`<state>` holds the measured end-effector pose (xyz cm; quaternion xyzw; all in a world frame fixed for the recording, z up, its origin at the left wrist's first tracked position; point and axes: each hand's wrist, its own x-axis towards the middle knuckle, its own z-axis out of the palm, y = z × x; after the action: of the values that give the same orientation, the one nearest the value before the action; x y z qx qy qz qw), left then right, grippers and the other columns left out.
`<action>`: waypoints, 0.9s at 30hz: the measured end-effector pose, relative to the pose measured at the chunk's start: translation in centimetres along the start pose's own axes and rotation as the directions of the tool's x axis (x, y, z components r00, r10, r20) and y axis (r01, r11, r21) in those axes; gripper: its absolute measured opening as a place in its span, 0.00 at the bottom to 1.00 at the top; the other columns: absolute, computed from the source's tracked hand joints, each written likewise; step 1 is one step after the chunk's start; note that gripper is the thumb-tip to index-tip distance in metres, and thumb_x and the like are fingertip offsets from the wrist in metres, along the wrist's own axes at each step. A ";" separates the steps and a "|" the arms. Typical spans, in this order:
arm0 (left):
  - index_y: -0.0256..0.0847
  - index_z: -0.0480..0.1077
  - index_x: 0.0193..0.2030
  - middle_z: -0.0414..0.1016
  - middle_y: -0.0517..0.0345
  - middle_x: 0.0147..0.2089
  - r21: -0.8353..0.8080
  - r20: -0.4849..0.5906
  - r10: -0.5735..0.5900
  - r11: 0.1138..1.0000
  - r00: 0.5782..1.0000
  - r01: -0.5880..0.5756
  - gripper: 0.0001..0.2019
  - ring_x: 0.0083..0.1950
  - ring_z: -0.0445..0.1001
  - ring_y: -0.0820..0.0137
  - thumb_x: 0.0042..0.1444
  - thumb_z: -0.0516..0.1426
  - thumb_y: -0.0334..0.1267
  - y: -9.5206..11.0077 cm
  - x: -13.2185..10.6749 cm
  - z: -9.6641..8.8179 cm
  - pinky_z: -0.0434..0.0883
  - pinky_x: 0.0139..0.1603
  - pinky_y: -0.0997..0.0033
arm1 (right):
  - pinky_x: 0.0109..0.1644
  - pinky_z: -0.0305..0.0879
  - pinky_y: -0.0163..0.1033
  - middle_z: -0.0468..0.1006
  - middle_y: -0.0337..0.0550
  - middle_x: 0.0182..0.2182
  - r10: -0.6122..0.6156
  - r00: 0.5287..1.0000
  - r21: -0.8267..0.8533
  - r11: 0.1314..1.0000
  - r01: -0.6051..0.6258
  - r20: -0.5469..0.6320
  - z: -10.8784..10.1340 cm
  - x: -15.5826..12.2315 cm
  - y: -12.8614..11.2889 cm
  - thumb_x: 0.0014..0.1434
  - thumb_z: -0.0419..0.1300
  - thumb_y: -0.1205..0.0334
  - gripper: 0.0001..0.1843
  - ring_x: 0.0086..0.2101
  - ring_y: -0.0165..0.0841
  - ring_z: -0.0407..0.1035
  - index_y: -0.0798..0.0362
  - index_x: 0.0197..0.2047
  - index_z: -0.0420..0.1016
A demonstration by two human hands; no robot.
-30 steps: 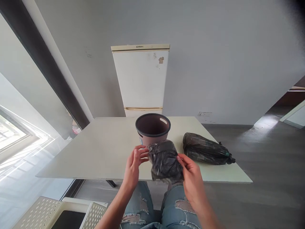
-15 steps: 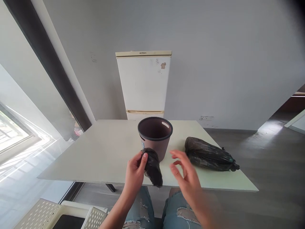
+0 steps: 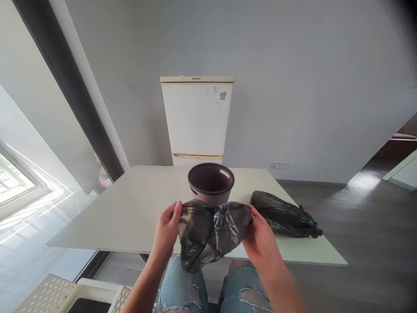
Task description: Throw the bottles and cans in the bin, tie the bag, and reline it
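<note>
A thin black garbage bag [image 3: 211, 234] is stretched sideways between my two hands, in front of the bin and over the table's near edge. My left hand [image 3: 167, 228] pinches its left top edge, thumb on the outside. At the opposite end my right hand [image 3: 260, 237] is closed on the bag, its fingertips partly hidden behind the plastic. Just beyond stands an upright brownish-purple trash bin [image 3: 210, 198] with a dark rim and handle slots; the bag covers its lower part. To the right lies a full, knotted black bag [image 3: 283, 215] on its side.
The pale table [image 3: 130, 208] spreads out before me, its near edge above my knees. Behind it a white refrigerator [image 3: 197, 117] stands against the grey wall. At lower left is a cream plastic basket [image 3: 97, 289] with perforated sides.
My right hand, apart from the bag before, now grips its right end. The bunched bag has been spread wide, and my left hand has shifted slightly left.
</note>
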<state>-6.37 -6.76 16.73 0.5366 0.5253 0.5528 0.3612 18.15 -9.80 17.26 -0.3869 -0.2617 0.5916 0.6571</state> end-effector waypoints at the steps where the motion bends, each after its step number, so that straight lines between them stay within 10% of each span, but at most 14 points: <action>1: 0.42 0.68 0.32 0.68 0.59 0.32 0.047 -0.043 0.003 0.999 0.999 -0.001 0.23 0.35 0.66 0.67 0.68 0.55 0.60 -0.2 0.0 -0.3 0.63 0.37 0.71 | 0.37 0.70 0.38 0.79 0.39 0.34 0.015 1.000 0.015 1.000 -0.015 -0.007 0.0 0.1 -0.4 0.52 0.74 0.48 0.18 0.33 0.35 0.72 0.49 0.39 0.78; 5: 0.45 0.74 0.49 0.77 0.49 0.51 0.190 -0.231 0.170 0.974 0.958 -0.126 0.14 0.52 0.74 0.58 0.68 0.56 0.52 0.8 -3.1 0.4 0.70 0.50 0.65 | 0.33 0.68 0.37 0.77 0.36 0.30 -0.058 0.992 -0.067 0.996 0.051 -0.109 0.6 -0.2 -0.7 0.56 0.71 0.46 0.17 0.29 0.34 0.70 0.48 0.38 0.75; 12: 0.45 0.77 0.37 0.79 0.54 0.35 0.056 0.255 0.059 0.996 0.965 -0.076 0.08 0.37 0.76 0.61 0.56 0.68 0.45 2.7 -7.3 4.2 0.70 0.41 0.67 | 0.34 0.63 0.37 0.78 0.41 0.31 -0.205 0.964 -0.517 0.814 0.264 0.170 3.2 -1.9 0.5 0.65 0.63 0.38 0.23 0.31 0.35 0.69 0.50 0.44 0.78; 17: 0.42 0.76 0.39 0.73 0.57 0.33 -0.008 0.263 0.021 1.000 0.965 -0.020 0.16 0.33 0.67 0.68 0.66 0.59 0.54 2.1 -3.7 -0.1 0.63 0.34 0.73 | 0.31 0.55 0.36 0.72 0.38 0.28 -0.212 0.933 -0.679 0.641 0.359 0.292 0.6 -1.0 -3.2 0.66 0.63 0.40 0.21 0.28 0.31 0.60 0.50 0.38 0.80; 23: 0.40 0.77 0.41 0.66 0.58 0.31 -0.064 0.535 -0.056 0.992 0.843 0.107 0.23 0.30 0.59 0.71 0.68 0.55 0.60 2.8 -2.0 -4.2 0.56 0.30 0.74 | 0.27 0.48 0.35 0.64 0.32 0.21 0.282 0.815 -0.787 0.538 0.303 0.507 -1.6 -0.6 -6.4 0.51 0.77 0.48 0.16 0.24 0.28 0.53 0.50 0.37 0.86; 27: 0.41 0.81 0.46 0.63 0.62 0.27 0.150 0.666 -0.144 0.987 0.731 0.058 0.19 0.28 0.56 0.73 0.60 0.65 0.55 2.4 -1.3 -5.2 0.52 0.29 0.73 | 0.34 0.58 0.37 0.74 0.39 0.29 0.118 0.864 -0.811 0.425 0.401 0.489 -1.5 -0.2 -6.4 0.64 0.65 0.49 0.18 0.30 0.33 0.64 0.50 0.27 0.79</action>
<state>-10.86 -9.43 19.44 0.6915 0.4191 0.2678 0.5239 22.95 -10.33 21.70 -0.4918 -0.7195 0.3770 0.3136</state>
